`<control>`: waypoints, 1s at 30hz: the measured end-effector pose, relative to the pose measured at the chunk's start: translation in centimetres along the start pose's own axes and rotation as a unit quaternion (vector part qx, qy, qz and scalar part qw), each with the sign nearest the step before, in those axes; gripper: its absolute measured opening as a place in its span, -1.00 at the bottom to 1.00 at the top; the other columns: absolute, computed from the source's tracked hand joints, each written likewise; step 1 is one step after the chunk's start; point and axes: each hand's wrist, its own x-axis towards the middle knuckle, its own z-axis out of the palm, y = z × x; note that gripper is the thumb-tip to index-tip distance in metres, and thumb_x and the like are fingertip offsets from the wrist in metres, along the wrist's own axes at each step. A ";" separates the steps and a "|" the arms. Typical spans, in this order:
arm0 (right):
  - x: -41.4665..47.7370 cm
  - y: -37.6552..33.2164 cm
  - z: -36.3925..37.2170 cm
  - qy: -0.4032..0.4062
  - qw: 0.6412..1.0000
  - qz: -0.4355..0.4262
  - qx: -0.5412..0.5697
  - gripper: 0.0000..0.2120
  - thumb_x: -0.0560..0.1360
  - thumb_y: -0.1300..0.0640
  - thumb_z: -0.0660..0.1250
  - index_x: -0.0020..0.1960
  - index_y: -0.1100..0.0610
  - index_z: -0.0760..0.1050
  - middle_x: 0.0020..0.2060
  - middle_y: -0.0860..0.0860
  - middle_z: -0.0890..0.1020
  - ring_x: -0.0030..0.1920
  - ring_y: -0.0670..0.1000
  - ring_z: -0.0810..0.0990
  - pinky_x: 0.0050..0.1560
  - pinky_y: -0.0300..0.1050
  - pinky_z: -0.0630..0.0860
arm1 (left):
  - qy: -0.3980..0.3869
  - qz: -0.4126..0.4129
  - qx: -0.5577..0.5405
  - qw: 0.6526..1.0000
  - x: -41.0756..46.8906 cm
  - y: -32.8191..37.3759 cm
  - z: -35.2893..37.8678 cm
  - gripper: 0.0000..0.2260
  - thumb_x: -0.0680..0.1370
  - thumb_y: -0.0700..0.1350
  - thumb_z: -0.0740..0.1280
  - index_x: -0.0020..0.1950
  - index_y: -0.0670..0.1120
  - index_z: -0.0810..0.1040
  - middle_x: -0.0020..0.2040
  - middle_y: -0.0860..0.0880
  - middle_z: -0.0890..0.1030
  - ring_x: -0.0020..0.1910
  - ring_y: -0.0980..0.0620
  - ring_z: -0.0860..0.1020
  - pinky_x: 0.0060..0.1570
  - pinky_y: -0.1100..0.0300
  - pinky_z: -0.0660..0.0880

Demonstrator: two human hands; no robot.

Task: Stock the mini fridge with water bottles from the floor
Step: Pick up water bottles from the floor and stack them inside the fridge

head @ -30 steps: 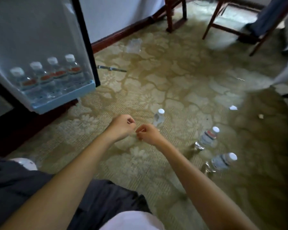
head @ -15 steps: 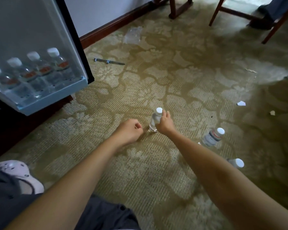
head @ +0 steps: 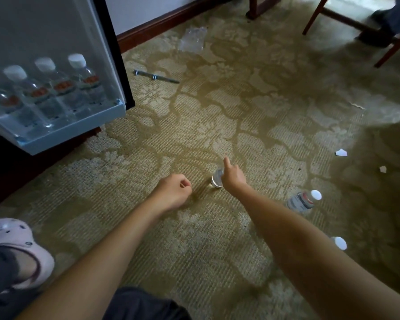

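One bottle point(head: 217, 179) stands on the carpet point(head: 240, 116), its top gripped by the right hand point(head: 232, 177), forefinger out. Just left, the left hand point(head: 174, 192) is a fist holding nothing. Second bottle point(head: 301, 200) is farther right; stocked bottles point(head: 88, 84) line the fridge door shelf point(head: 74, 131).

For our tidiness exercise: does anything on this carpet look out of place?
Yes: crumpled clear plastic lies by the baseboard, a grey rod near the fridge door, and white scraps at right: stray litter.
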 end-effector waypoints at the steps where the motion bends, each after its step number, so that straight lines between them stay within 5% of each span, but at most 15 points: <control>1: -0.1 0.2 0.0 0.009 1.000 -0.003 -0.016 -0.42 0.56 0.26 0.16 0.50 0.03 0.01 0.04 0.19 0.51 -0.25 -0.01 0.46 -0.28 -0.20 0.49 | 0.000 -0.003 -0.006 1.000 0.0 -0.4 -0.2 -0.83 0.57 -0.17 0.19 0.10 -0.13 0.52 -0.05 -0.04 0.53 -0.12 0.02 0.50 -0.34 0.30 0.37; 3: -0.3 0.2 0.1 0.029 0.998 -0.007 -0.049 -0.48 0.57 0.23 0.17 0.47 0.09 0.07 -0.10 0.13 0.54 -0.34 -0.05 0.40 -0.37 -0.24 0.39 | 0.003 -0.010 -0.016 1.000 0.0 -1.1 -0.6 -0.83 0.57 -0.17 0.19 0.09 -0.13 0.53 -0.03 -0.05 0.55 -0.07 -0.02 0.55 -0.27 0.25 0.42; 6: -1.2 -0.9 0.0 0.047 0.998 -0.017 -0.029 -0.61 0.53 0.20 0.24 0.32 0.13 0.24 0.02 0.16 0.59 -0.19 0.04 0.45 -0.18 -0.17 0.49 | -0.005 -0.023 -0.034 0.999 -0.1 -2.4 -1.0 -0.83 0.57 -0.17 0.19 0.11 -0.13 0.52 -0.05 -0.05 0.55 -0.09 -0.02 0.53 -0.20 0.20 0.46; 11: -3.1 -4.3 0.4 0.025 0.992 -0.070 0.099 -0.64 0.40 0.14 0.42 0.14 0.18 0.44 0.05 0.13 0.58 -0.05 0.09 0.55 -0.11 -0.10 0.54 | -0.014 -0.026 -0.063 0.998 -0.3 -4.0 -2.6 -0.88 0.53 -0.19 0.28 0.06 -0.11 0.49 0.00 -0.05 0.54 -0.07 0.01 0.51 -0.14 0.21 0.48; 15: -5.2 -9.1 0.2 -0.009 0.979 -0.159 0.128 -0.67 0.36 0.15 0.45 0.08 0.21 0.48 -0.06 0.03 0.57 -0.13 0.01 0.51 -0.34 -0.34 0.36 | -0.015 -0.034 -0.068 0.997 -0.6 -5.5 -4.8 -0.59 0.48 -0.21 0.36 0.31 -0.12 0.41 0.19 -0.09 0.51 0.13 -0.03 0.49 -0.01 0.20 0.45; 19: -7.3 -16.5 -0.4 -0.057 0.952 -0.268 0.140 -0.76 0.33 0.18 0.46 -0.06 0.14 0.47 -0.09 0.12 0.63 -0.11 0.10 0.59 -0.16 -0.02 0.56 | -0.002 -0.066 -0.112 0.992 -1.7 -9.0 -7.6 -0.36 0.43 -0.26 0.42 0.45 -0.09 0.24 0.36 -0.13 0.41 0.30 -0.09 0.43 0.23 0.08 0.42; 22: -8.4 -21.7 -0.9 -0.083 0.925 -0.334 0.162 -0.75 0.31 0.19 0.45 -0.24 0.03 0.36 -0.27 -0.02 0.53 -0.24 0.01 0.50 -0.28 -0.10 0.46 | 0.058 -0.083 -0.168 0.981 -2.4 -11.7 -10.4 -0.40 0.37 -0.32 0.46 0.37 -0.14 0.35 0.24 -0.17 0.50 0.19 -0.12 0.50 0.27 -0.09 0.42; 26: -10.3 -27.8 -0.6 -0.091 0.893 -0.398 0.192 -0.79 0.28 0.18 0.47 -0.19 0.16 0.46 -0.30 -0.03 0.54 -0.28 -0.05 0.49 -0.29 -0.07 0.45 | 0.120 -0.051 -0.138 0.982 -3.8 -13.9 -14.9 -0.66 0.30 -0.33 0.50 -0.05 -0.07 0.49 -0.12 -0.05 0.55 0.00 -0.09 0.54 -0.01 0.09 0.47; 30: -12.1 -33.8 -0.7 -0.106 0.866 -0.444 0.206 -0.79 0.27 0.20 0.48 -0.26 0.13 0.43 -0.41 -0.10 0.44 -0.36 -0.11 0.39 -0.33 -0.16 0.33 | 0.175 -0.031 -0.118 0.977 -7.1 -15.9 -19.7 -0.53 0.12 -0.05 0.57 -0.04 0.04 0.52 -0.02 -0.03 0.56 -0.02 0.04 0.51 -0.05 0.12 0.45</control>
